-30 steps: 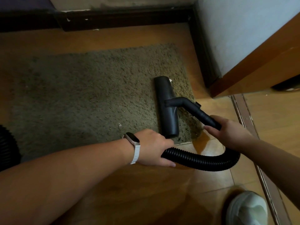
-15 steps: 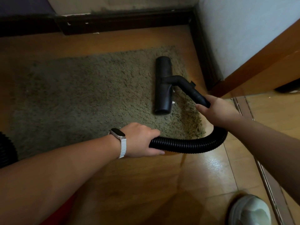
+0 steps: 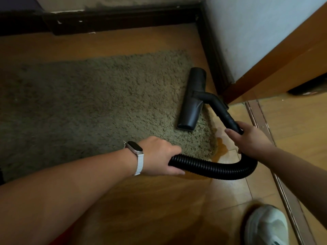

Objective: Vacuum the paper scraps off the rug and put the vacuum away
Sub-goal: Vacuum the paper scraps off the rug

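risk: black plastic floor nozzle [image 3: 192,101] sits on the right edge of the shaggy olive rug [image 3: 88,106], near the dark skirting board [image 3: 212,55]. a hard push could knock the board or bunch the rug corner. black ribbed hose [image 3: 212,167] bends tight, may kink. left hand [image 3: 159,156] grips the hose. right hand [image 3: 251,138] is wrapped round the rigid black tube [image 3: 223,112], nozzle ahead-left of it. scraps: can't tell.

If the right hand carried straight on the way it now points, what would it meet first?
Probably the vacuum's floor nozzle on the rug: the right hand grips the wand leading to it, though depth is unclear.
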Motion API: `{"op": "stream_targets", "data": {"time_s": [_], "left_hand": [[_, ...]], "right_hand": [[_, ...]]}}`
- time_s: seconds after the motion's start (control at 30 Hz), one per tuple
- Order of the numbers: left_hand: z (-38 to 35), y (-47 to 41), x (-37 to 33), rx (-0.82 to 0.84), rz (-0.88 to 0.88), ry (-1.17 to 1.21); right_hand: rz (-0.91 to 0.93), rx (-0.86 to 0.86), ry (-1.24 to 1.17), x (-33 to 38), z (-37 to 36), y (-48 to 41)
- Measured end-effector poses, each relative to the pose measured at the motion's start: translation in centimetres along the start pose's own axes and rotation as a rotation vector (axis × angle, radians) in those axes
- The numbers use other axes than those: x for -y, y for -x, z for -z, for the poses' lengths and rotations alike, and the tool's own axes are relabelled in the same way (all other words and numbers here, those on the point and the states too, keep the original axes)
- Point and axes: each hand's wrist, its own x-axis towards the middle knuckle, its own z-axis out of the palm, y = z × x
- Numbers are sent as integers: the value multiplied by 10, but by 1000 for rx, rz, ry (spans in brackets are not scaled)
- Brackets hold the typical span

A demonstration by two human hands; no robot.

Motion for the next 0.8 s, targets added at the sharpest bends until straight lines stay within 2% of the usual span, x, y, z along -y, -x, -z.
{"op": "stream_targets", "data": {"time_s": [0.13,0.37,0.57,0.7,0.8], "left_hand": [[-2,2,-8,-9,-49,-43],[0,6,-10,-7,-37,-57],[-1,-3,-16,-7,-27,-52],[-2,-6,-17,-10,-34,-53],[-3,-5,-15,-3,-42,-58]], "right_hand": [[43,-31,33,-5,-5,8],[114,-13,137,1,-1,9],[82,-78,261,-7,9,5],[-1,-159,222,-18,8,11],[8,-200,222,-19,6,14]]}}
